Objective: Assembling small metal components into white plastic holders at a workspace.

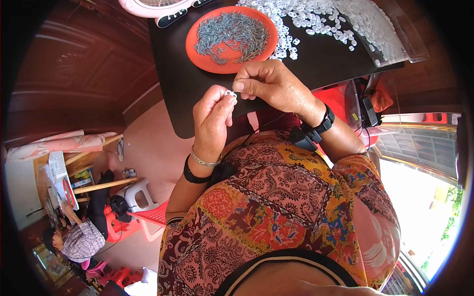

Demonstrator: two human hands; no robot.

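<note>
Over the near edge of a dark table, my left hand (211, 119) pinches a small white plastic piece (230, 93) with holes between thumb and fingers. Close beside it, my right hand (276, 88) is closed in a pinch, thumb against forefinger. Whatever lies between those fingertips is too small to make out. Just beyond both hands, an orange-red plate (192, 53) bears a heap of thin grey metal pins or screws (232, 35). To its right, many similar white plastic pieces (316, 22) are spread over the table.
A clear tray (412, 52) full of white pieces stands at the table's (185, 106) far right. The base of a white fan (170, 17) is at the back left. Another person (84, 241) sits at lower left, near a grey-white stool (140, 195).
</note>
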